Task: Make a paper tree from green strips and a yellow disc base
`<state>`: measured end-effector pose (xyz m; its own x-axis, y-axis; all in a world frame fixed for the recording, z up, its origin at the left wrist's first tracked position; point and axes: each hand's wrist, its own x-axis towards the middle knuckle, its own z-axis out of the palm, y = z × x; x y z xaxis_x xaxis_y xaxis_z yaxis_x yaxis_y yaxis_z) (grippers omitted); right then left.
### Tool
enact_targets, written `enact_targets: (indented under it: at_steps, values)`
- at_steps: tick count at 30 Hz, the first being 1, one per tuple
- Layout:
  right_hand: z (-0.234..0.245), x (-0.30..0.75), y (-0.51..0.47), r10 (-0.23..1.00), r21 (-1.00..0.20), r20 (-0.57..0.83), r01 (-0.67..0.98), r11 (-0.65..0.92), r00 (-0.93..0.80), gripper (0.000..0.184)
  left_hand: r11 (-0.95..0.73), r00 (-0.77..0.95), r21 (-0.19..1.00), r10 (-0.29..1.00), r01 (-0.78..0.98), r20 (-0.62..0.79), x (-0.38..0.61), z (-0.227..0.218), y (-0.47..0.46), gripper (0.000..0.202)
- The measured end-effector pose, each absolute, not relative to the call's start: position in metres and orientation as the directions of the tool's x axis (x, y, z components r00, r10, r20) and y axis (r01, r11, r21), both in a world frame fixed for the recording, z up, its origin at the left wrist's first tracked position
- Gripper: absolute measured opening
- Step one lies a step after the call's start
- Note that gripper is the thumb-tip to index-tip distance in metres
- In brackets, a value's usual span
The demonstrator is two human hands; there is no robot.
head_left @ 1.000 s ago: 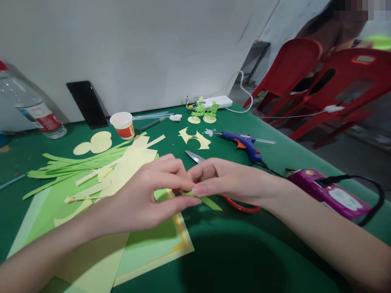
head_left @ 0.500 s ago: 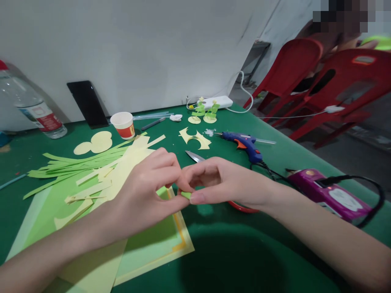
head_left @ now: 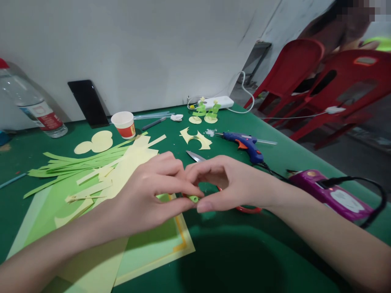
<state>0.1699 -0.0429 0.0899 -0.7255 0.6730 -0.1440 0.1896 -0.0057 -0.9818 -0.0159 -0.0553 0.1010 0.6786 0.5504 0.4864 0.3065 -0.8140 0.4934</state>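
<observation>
My left hand [head_left: 155,189] pinches a small roll of green paper [head_left: 193,199] between thumb and fingers, its open round end facing right. Curled round the same roll, my right hand [head_left: 226,183] has its thumb at the roll's right end; its other fingertips are partly hidden behind the left fingers. Behind and under the right hand lie scissors [head_left: 195,156] with red handles, mostly covered. Pale yellow paper strips [head_left: 134,156] and a fan of green paper strips [head_left: 82,165] are beside the left hand, over green and yellow sheets [head_left: 152,252].
A blue glue gun [head_left: 244,143] rests right of the scissors, near a purple power box [head_left: 332,195]. A paper cup [head_left: 124,125], phone [head_left: 88,103], bottle [head_left: 39,108] and two small paper plants [head_left: 210,114] stand toward the wall. Another person sits by red chairs [head_left: 357,85].
The green roll has turned so its round end shows. My left fingers have reached further right over it, and my right thumb has shifted slightly right and down.
</observation>
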Motion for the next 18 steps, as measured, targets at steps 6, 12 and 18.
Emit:
enact_targets:
  at_steps: [6,12,18]
  values:
    - [0.092,0.168,-0.051,0.698,-0.989,-0.061,0.139,0.056,-0.713,0.02,-0.797,0.596,0.508,0.592,0.328,0.543,-0.016,0.098,-0.057,0.013]
    - [0.096,0.163,-0.059,0.731,-0.977,-0.019,0.167,0.13,-0.682,0.009,-0.84,0.649,0.448,0.528,0.306,0.548,-0.015,0.099,-0.058,0.015]
    - [0.099,0.168,-0.057,0.669,-0.943,-0.154,0.309,0.12,-0.727,0.011,-0.862,0.822,0.47,0.401,0.19,0.405,-0.017,0.104,-0.056,0.011]
